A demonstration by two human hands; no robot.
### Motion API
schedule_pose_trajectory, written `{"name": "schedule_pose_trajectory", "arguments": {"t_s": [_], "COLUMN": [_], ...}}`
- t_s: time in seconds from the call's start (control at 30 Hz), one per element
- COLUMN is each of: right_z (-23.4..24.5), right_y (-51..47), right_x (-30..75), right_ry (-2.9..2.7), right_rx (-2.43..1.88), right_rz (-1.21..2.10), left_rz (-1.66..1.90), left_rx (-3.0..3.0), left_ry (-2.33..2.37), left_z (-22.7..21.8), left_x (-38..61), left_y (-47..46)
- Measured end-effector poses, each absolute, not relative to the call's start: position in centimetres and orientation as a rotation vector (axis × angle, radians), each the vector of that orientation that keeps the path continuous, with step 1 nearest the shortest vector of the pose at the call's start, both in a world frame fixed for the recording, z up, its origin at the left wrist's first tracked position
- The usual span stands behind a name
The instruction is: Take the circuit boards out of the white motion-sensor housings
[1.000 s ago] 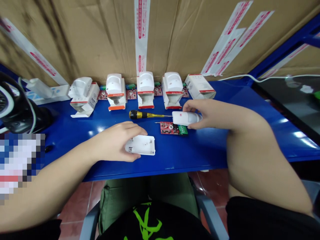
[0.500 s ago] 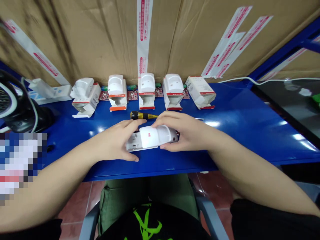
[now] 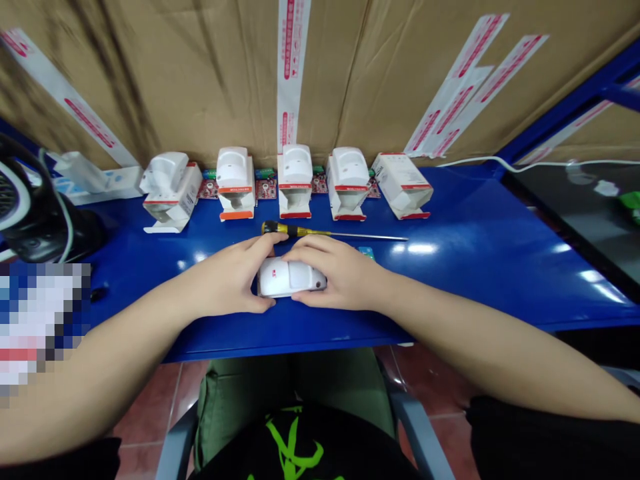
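Observation:
A white sensor housing (image 3: 289,277) lies on the blue table (image 3: 465,267) near its front edge, its cover sitting over the base. My left hand (image 3: 231,280) grips its left end with thumb below and fingers on top. My right hand (image 3: 336,272) closes over its right end. A green corner of a circuit board (image 3: 367,253) peeks out behind my right hand. A yellow-and-black screwdriver (image 3: 320,232) lies just behind both hands, its shaft pointing right.
Several white sensors on small white-and-red boxes (image 3: 295,180) line the back of the table, with red circuit boards (image 3: 265,189) behind them, against a cardboard wall (image 3: 200,73). A black fan (image 3: 35,220) stands at the left. A white cable (image 3: 525,161) runs at the back right.
My right hand carried the white cover from beside the circuit board over to the base under my left hand. The cover now sits on the base, and both hands close round it.

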State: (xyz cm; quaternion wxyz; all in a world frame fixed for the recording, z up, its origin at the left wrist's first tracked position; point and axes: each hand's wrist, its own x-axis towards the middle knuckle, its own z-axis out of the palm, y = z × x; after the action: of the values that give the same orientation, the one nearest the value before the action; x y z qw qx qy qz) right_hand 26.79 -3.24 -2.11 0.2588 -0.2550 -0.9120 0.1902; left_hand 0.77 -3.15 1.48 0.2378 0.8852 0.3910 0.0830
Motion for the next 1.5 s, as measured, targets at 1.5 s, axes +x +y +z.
{"name": "schedule_pose_trajectory", "arguments": {"t_s": [1.5], "right_z": [-1.3], "right_y": [-3.4], "right_x": [27.5], "right_ry": [-2.557], "right_rx": [-0.709], "right_rz": [0.5], "left_rz": [0.158], "left_rx": [2.52], "left_ry": [1.058], "left_z": [1.7], "left_x": [1.1], "left_y": [-3.0]}}
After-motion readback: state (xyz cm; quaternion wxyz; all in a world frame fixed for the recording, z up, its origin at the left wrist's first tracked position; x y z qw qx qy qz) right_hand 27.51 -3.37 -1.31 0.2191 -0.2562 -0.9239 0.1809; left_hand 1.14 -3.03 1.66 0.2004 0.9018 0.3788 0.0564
